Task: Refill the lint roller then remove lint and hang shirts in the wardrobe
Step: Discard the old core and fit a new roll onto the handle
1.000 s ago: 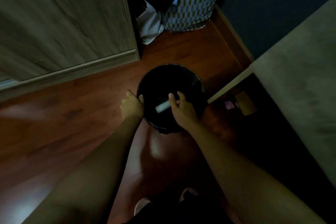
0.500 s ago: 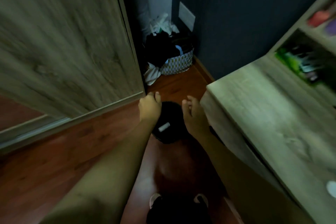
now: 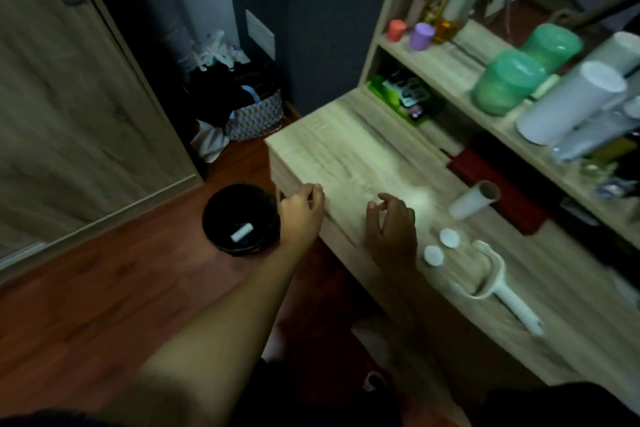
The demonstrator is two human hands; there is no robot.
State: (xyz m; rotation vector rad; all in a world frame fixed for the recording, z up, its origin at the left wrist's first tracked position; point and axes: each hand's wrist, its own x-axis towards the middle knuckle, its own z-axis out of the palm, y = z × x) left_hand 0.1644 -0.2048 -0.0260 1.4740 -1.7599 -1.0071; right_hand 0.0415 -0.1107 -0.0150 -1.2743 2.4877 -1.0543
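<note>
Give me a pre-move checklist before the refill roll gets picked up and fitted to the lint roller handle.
1. Old core discarded: ok, a white tube lies in the black bin on the floor.
2. Hands free: ok, left hand and right hand hold nothing, fingers loosely curled over the desk edge.
3. Refill roll reachable: ok, lying on its side on the desk, beyond the right hand.
4. Lint roller handle empty: ok, bare fork, no roll mounted.
5. Two white end caps present: ok, flat on the desk between right hand and handle.
6. Refill wrapper or sticky-side state: cannot tell, image too blurred.
</note>
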